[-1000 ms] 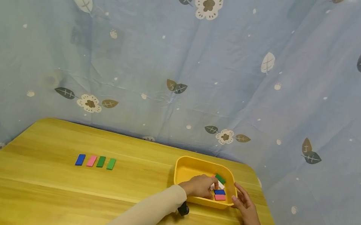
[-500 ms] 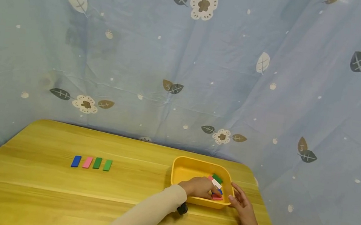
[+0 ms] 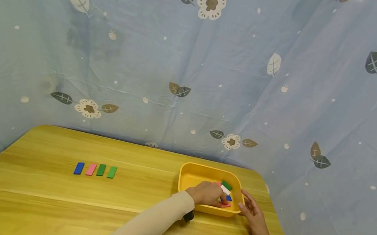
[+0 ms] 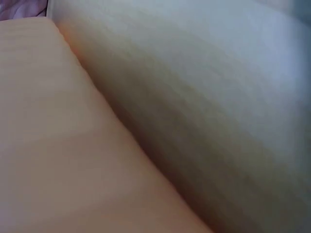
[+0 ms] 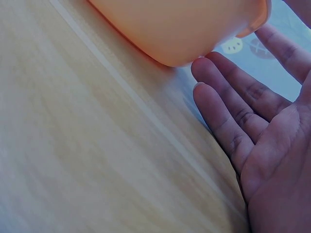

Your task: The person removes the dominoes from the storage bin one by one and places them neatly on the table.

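Observation:
My left hand reaches over the near side into a yellow plastic tub, fingers bent down among small flat tiles. Right at its fingertips lie a pink tile and a blue tile, both partly covered; I cannot tell if either is pinched. A white tile and a dark green tile lie behind them, with more pink beside. My right hand holds the tub's right end, thumb at the rim; in the right wrist view several fingertips are close against the orange-looking wall.
Four-sided wooden table meets a patterned blue curtain behind. On its left a row holds a blue tile, a pink tile, a dark green tile and a light green tile.
My left fingers shift among the tiles, covering more of the blue and pink ones, which have moved slightly. The right hand stays at the tub. The head view has shifted a little.

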Motion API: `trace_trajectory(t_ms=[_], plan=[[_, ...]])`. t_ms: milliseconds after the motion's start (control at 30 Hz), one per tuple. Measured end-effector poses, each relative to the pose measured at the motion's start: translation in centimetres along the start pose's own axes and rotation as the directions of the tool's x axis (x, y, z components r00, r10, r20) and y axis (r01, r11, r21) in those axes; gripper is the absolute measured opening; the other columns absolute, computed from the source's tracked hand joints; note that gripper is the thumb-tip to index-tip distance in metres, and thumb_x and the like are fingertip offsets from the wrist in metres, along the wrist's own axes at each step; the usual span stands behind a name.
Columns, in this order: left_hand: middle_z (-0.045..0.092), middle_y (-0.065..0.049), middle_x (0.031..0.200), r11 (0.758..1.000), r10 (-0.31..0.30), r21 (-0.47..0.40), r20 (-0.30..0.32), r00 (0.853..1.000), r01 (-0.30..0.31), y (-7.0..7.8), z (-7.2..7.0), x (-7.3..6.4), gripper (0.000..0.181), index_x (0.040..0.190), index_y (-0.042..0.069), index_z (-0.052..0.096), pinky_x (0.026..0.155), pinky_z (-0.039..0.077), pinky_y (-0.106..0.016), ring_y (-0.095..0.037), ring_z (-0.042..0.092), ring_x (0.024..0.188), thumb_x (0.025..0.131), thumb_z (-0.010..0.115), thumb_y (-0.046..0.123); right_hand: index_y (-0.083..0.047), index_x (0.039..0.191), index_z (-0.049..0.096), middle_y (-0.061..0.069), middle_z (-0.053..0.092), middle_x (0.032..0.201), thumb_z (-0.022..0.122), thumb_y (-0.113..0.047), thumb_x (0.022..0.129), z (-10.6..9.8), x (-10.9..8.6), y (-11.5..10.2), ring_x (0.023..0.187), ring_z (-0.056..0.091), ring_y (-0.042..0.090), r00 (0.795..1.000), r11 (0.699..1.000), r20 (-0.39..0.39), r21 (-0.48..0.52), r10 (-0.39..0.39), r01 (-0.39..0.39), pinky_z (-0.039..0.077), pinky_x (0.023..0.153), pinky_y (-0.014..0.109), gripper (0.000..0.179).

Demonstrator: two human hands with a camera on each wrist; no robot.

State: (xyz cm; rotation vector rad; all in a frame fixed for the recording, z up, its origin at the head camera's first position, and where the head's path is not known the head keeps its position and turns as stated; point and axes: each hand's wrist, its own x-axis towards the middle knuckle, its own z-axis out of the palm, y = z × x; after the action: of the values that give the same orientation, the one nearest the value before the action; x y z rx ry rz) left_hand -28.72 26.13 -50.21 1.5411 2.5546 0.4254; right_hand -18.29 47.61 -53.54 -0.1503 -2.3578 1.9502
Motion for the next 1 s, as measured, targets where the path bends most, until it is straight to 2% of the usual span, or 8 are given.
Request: trace_trajectory(t_ms=[267,400,467,533,633,767,867,1000], plan=[[0.065,0.022,0.102,1.000,0.012,-0.014,-0.032,0.999,-0.012,-1.2,-0.5,-0.3,0.018,0.105,0.034,0.072,0.069,0.047,-0.018,0.002,0.058,0.081,0.088,0.068,0.038,-0.027,0.147,0.036,0.015,0.042,0.141,0.055,-0.025,0.098,-0.3,0.2,0.4,0.115,0.052,0.020,0.999,0.999,0.003,-0.024,-0.036,0.036,0.051,0.083,0.037,0.053],[0.065,0.017,0.096,0.991,0.017,-0.129,-0.064,0.998,-0.025,-1.8,-0.7,-0.6,0.014,0.098,0.028,0.073,0.067,0.047,-0.017,0.002,0.057,0.077,0.084,0.073,0.029,-0.027,0.148,0.034,0.016,0.039,0.143,0.054,-0.026,0.099,-0.5,0.2,0.5,0.114,0.053,0.018,0.999,0.998,0.013,-0.039,-0.045,0.046,0.051,0.083,0.036,0.054],[0.065,0.015,0.097,0.978,0.016,-0.208,-0.059,0.998,-0.028,-2.0,-0.7,-0.7,0.019,0.102,0.025,0.072,0.068,0.047,-0.018,0.002,0.056,0.078,0.083,0.074,0.024,-0.027,0.149,0.033,0.016,0.039,0.143,0.054,-0.026,0.099,-0.5,0.2,0.6,0.114,0.053,0.018,0.999,0.998,0.015,-0.042,-0.037,0.038,0.051,0.083,0.036,0.054],[0.065,0.011,0.099,0.961,0.026,-0.273,-0.033,0.999,-0.034,-2.1,-0.7,-0.7,0.029,0.112,0.023,0.069,0.068,0.047,-0.019,0.000,0.056,0.077,0.084,0.073,0.020,-0.029,0.148,0.034,0.013,0.039,0.143,0.055,-0.029,0.098,-0.4,0.2,0.6,0.115,0.051,0.018,1.000,0.999,0.003,-0.041,-0.015,0.015,0.050,0.083,0.037,0.054],[0.065,0.007,0.108,0.948,0.059,-0.313,0.018,0.998,-0.051,-2.1,-0.8,-0.6,0.042,0.127,0.023,0.062,0.072,0.047,-0.018,-0.001,0.055,0.081,0.086,0.072,0.017,-0.035,0.145,0.037,0.005,0.038,0.144,0.058,-0.033,0.096,-0.2,0.3,0.6,0.118,0.048,0.018,0.999,0.999,-0.021,-0.034,0.035,-0.036,0.049,0.085,0.038,0.054],[0.064,0.006,0.107,0.960,0.121,-0.263,0.084,0.989,-0.095,-1.8,-1.4,-0.3,0.048,0.135,0.025,0.056,0.071,0.044,-0.017,-0.003,0.053,0.079,0.090,0.065,0.011,-0.037,0.143,0.039,0.001,0.039,0.143,0.060,-0.035,0.094,-0.1,0.4,0.6,0.120,0.047,0.019,0.997,0.998,-0.044,-0.028,0.058,-0.059,0.049,0.085,0.039,0.054],[0.063,0.007,0.106,0.970,0.115,-0.229,0.131,0.985,-0.083,-1.5,-1.7,-0.2,0.046,0.135,0.026,0.056,0.072,0.043,-0.018,-0.005,0.052,0.081,0.092,0.063,0.011,-0.035,0.145,0.038,0.005,0.040,0.142,0.060,-0.034,0.095,-0.1,0.4,0.6,0.117,0.049,0.021,0.998,0.999,-0.036,-0.018,0.044,-0.044,0.050,0.084,0.038,0.054],[0.060,0.007,0.116,0.964,0.047,-0.265,0.150,0.987,-0.006,-1.4,-1.8,-0.2,0.039,0.127,0.023,0.061,0.083,0.044,-0.021,-0.004,0.054,0.096,0.090,0.066,0.014,-0.030,0.146,0.037,0.009,0.041,0.141,0.058,-0.030,0.096,-0.2,0.4,0.5,0.116,0.051,0.024,1.000,1.000,-0.014,-0.004,0.010,-0.010,0.050,0.083,0.038,0.054]])
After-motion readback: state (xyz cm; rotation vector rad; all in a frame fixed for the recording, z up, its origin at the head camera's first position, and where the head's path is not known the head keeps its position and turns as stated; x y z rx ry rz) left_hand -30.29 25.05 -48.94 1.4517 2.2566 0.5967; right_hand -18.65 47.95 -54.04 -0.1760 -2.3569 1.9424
